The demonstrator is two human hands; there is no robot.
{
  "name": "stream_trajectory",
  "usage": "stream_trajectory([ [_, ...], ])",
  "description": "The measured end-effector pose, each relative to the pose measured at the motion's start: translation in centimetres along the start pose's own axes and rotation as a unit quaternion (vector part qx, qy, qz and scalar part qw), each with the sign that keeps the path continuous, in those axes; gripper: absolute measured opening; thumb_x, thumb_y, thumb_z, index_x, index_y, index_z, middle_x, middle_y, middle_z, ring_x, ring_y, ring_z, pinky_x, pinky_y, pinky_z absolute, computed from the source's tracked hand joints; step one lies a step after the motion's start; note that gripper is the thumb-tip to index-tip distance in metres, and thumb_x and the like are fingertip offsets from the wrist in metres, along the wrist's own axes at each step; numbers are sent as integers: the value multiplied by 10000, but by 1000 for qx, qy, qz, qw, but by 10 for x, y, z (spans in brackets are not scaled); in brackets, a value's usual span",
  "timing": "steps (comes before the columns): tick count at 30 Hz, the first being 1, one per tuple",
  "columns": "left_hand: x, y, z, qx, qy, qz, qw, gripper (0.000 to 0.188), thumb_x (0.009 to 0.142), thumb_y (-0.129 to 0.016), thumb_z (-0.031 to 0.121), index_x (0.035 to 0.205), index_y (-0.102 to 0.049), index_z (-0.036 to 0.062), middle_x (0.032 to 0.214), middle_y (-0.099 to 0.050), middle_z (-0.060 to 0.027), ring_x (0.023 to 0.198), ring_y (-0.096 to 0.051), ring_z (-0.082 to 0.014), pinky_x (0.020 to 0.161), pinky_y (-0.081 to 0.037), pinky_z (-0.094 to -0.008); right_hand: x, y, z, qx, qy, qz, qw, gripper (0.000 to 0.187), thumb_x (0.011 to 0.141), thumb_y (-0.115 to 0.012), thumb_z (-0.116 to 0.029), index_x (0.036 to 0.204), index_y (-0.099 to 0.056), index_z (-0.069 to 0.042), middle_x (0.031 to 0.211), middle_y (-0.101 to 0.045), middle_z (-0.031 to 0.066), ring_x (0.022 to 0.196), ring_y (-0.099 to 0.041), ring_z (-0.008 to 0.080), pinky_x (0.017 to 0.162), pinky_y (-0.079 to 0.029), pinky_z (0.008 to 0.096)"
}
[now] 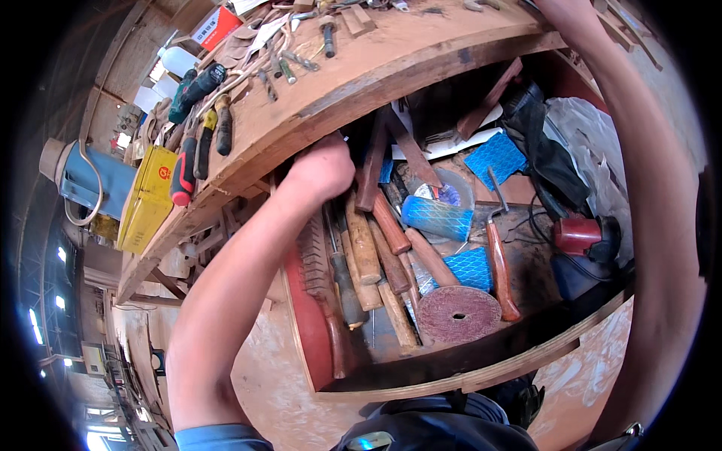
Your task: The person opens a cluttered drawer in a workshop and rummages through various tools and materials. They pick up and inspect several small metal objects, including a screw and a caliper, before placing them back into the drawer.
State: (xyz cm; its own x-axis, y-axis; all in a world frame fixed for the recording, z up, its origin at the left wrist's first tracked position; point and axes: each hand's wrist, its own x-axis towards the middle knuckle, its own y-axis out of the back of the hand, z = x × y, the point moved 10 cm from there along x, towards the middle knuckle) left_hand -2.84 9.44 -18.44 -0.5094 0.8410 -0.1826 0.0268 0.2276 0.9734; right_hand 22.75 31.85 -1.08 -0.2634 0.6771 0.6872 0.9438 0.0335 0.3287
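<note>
A pulled-out wooden drawer [451, 381] full of hand tools hangs below the workbench top. My left hand [325, 165] is curled closed at the drawer's back left, just under the bench edge. What its fingers hold, if anything, is hidden. Close beside it are dark wooden strips [372, 169] and several wooden-handled tools [363, 252]. My right arm reaches over the drawer's right side to the bench top, where my right hand [560, 13] is cut off by the upper edge of the picture. Its fingers are barely visible.
The drawer also holds a purple-brown abrasive disc [459, 314], a blue-patterned roll [438, 218], a red power tool [587, 239] and a plastic bag [583, 139]. On the workbench [391, 64] lie a green drill [197, 92] and red-black pliers [183, 171], beside a yellow tin [148, 199].
</note>
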Motion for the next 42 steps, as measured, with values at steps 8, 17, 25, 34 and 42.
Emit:
stream_trajectory([
  [8, 44, 1, -42, -57, 90, 108, 988, 566, 966, -471, 157, 1523, -438, 64, 1571, -387, -257, 1491, -341, -308, 1220, -280, -401, 4, -11, 7, 27, 12, -9, 1000, 304, 976, -606, -250, 1034, -723, 24, 826, -686, 35, 771, -612, 116, 715, -500, 297],
  [17, 54, 12, -51, -122, 111, 149, 975, 544, 981, -465, 182, 1515, -451, 79, 1537, -429, -236, 1455, -380, -306, 1197, -307, -412, 3, -11, 8, 70, 2, -5, 998, 326, 983, -605, -258, 1076, -725, 30, 843, -677, 27, 765, -598, 103, 688, -482, 276],
  [25, 54, 1, -47, -239, 150, 85, 955, 526, 995, -459, 205, 1508, -462, 92, 1507, -466, -217, 1423, -414, -303, 1176, -331, -421, 58, -11, 94, 147, -47, -24, 988, 385, 967, -633, -299, 1116, -712, 48, 863, -684, 47, 780, -605, 113, 703, -488, 275],
  [34, 41, -12, -54, -339, 200, 41, 919, 506, 1010, -453, 230, 1501, -474, 107, 1473, -508, -196, 1387, -453, -300, 1153, -358, -432, -4, -8, 0, 59, -10, -29, 998, 388, 937, -677, -308, 1066, -730, 54, 884, -713, 71, 798, -632, 127, 736, -508, 275],
  [42, 35, -13, -48, -398, 219, 24, 890, 490, 1024, -447, 253, 1494, -485, 120, 1443, -545, -178, 1355, -488, -298, 1133, -382, -441, 2, -11, 8, 90, -24, -29, 995, 364, 935, -679, -296, 1066, -735, 40, 865, -705, 55, 784, -622, 115, 724, -504, 266],
])
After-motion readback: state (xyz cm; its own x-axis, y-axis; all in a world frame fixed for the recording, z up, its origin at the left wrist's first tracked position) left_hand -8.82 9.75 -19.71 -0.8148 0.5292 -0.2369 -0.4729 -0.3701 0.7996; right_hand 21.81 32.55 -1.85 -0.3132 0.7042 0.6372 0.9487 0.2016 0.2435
